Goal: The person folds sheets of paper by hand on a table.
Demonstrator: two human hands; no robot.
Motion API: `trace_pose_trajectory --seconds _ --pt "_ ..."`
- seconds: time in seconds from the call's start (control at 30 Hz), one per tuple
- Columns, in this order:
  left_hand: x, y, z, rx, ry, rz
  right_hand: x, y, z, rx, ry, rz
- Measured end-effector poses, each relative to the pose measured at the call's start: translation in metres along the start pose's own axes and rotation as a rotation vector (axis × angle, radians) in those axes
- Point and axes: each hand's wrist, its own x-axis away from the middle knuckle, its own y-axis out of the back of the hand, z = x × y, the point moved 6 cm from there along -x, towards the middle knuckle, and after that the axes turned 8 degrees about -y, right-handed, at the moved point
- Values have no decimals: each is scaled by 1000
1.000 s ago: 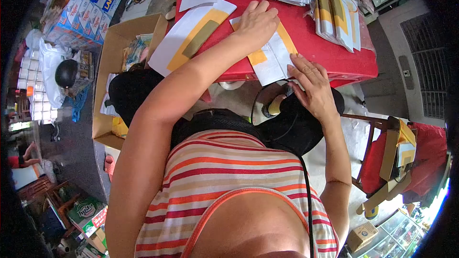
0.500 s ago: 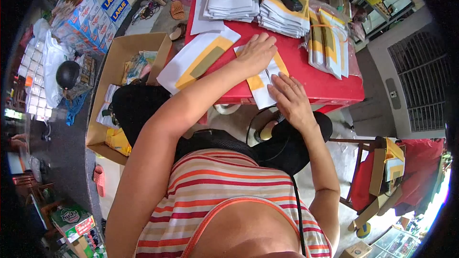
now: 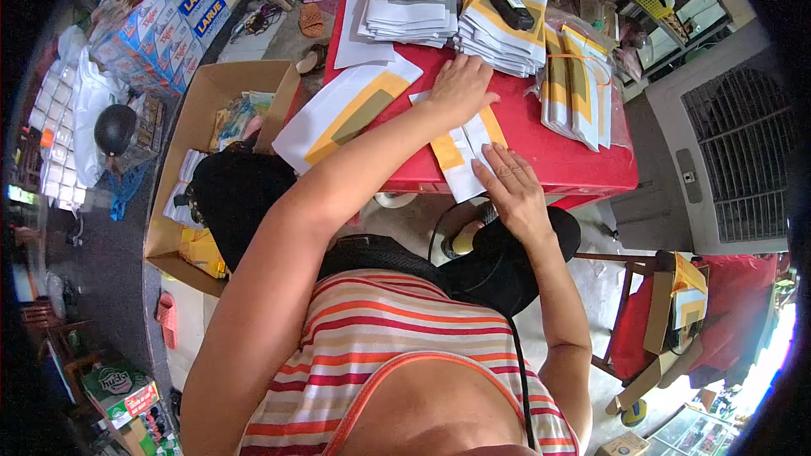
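A white paper piece with yellow-orange panels (image 3: 464,149), folded and with a seam down its middle, lies on the near part of the red table (image 3: 583,171), its near end over the edge. My left hand (image 3: 460,91) rests at the paper's far end, fingers bent and thumb apart, close to a stack of folded papers (image 3: 505,38). On the near right side of the same paper, my right hand (image 3: 514,190) lies with its fingers stretched out. Left of them is another white and yellow paper (image 3: 351,114) with a brownish window, partly behind my left forearm.
A second paper stack (image 3: 410,8) stands at the back, and a black object (image 3: 508,7) sits on the other stack. Banded papers in a plastic bag (image 3: 578,89) lie on the right. An open cardboard box (image 3: 182,173) is on the left, an air cooler (image 3: 735,139) on the right.
My left hand has shifted slightly away from me along the paper, and its thumb now sticks out to the right. My right hand stays on the paper's near side. The view has tilted slightly.
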Motion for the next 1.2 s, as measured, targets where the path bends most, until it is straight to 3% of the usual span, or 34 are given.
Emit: trace_pose_trajectory --seconds 0.17,0.23,0.37,0.43,0.47,0.5,0.57,0.6,0.63,0.7,0.73,0.8,0.9,1.0,1.03,1.1,1.2 --pt "6 34 1 232 27 48 -10 15 -3 -101 -33 -3" --pt "26 57 -20 482 -187 382 -12 20 -7 -191 -47 28" --pt "69 87 -21 465 -223 460 -16 36 -16 -471 -205 116" --pt "80 91 -11 482 -121 501 -20 53 -17 -511 -284 183" --pt "84 91 -5 492 -110 363 -22 59 -23 -557 -373 194" --pt "86 92 -3 469 -93 365 -23 61 -31 -609 -458 207" --pt "87 95 5 769 142 342 -21 60 -61 -598 -510 221" --pt "85 102 3 736 137 238 -34 69 -58 -634 -464 166" --pt "84 109 1 754 236 301 -48 85 -55 -662 -422 113" --pt "93 90 7 1074 349 207 -72 101 -56 -689 -483 168" --pt "92 94 5 1071 349 200 -85 110 -55 -652 -442 157" --pt "91 100 7 1360 538 29 -106 113 -62 -677 -407 138" --pt "87 101 15 1594 564 -146 -136 123 -63 -653 -360 79" --pt "71 120 26 1664 564 -285 -172 142 -75 -801 -310 -168" --pt "65 126 36 1667 538 -361 -179 143 -91 -961 -484 -127" --pt "55 127 65 1650 638 -363 -198 131 -132 -749 -469 -342" --pt "24 128 89 1748 559 -471 -217 67 -185 -224 -450 -261"
